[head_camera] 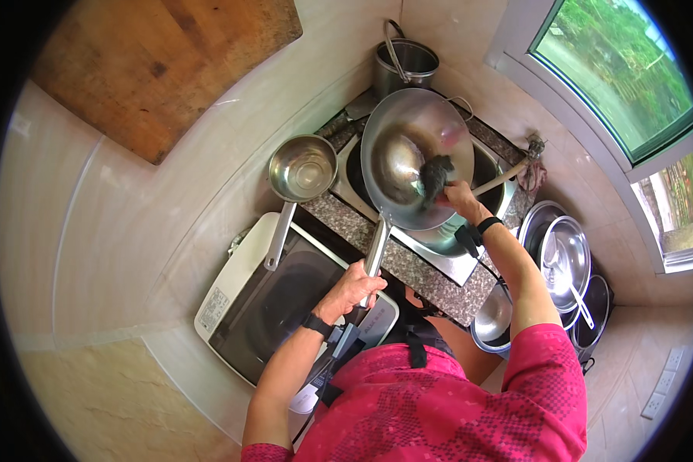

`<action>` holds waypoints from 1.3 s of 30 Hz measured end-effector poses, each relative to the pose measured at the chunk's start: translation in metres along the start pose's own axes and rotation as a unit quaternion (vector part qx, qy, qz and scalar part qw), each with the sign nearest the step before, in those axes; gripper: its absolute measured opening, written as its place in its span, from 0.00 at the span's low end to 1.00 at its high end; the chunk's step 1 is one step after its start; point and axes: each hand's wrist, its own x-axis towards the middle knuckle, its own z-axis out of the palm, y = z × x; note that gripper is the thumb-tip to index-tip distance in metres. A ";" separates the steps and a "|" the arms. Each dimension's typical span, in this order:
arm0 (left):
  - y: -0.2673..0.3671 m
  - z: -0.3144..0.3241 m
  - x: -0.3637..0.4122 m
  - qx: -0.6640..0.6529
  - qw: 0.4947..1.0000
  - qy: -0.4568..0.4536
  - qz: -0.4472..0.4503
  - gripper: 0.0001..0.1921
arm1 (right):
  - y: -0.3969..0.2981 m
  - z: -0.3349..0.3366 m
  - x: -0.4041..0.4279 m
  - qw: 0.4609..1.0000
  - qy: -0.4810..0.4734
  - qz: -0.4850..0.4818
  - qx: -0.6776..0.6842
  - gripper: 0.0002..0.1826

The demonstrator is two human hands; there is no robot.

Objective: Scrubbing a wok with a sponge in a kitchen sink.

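Note:
A large metal wok (395, 121) is tilted over a stainless steel sink (433, 237) set in a speckled stone counter (433, 280). My left hand (355, 286) grips the wok's long metal handle (376, 245). Inside the wok, my right hand (462, 199) holds a dark scrubber (436, 173), maybe a scouring pad, against the inner wall near the rim. The wok's middle looks brownish and wet. Behind my right hand runs a pale hose (499, 176) from the wall tap (534, 147); its lower end is hidden by the wok and hand.
A metal saucepan (303, 167) sits left of the sink, its handle over a dark-topped white appliance (277, 294). A metal bucket (404, 63) stands in the back corner. Metal bowls (566, 254) with a ladle crowd the right. A wooden board (173, 63) is at upper left.

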 end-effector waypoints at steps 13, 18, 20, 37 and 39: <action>-0.002 -0.005 0.000 -0.003 1.000 0.003 -0.015 0.16 | -0.040 0.047 -0.055 0.673 -0.145 -0.298 -0.661 0.08; 0.001 -0.006 0.001 0.009 1.000 -0.007 -0.024 0.15 | -0.001 0.048 -0.008 0.678 -0.090 -0.291 -0.669 0.08; 0.003 -0.004 0.000 0.021 0.999 0.003 -0.028 0.14 | -0.002 0.047 0.006 0.697 -0.066 -0.278 -0.657 0.07; 0.004 0.001 0.002 0.068 0.997 0.034 -0.004 0.17 | -0.023 0.060 0.027 0.834 0.101 -0.170 -0.515 0.07; 0.005 -0.001 0.001 0.063 0.998 0.029 0.003 0.19 | -0.015 0.073 0.021 0.826 0.048 -0.190 -0.528 0.06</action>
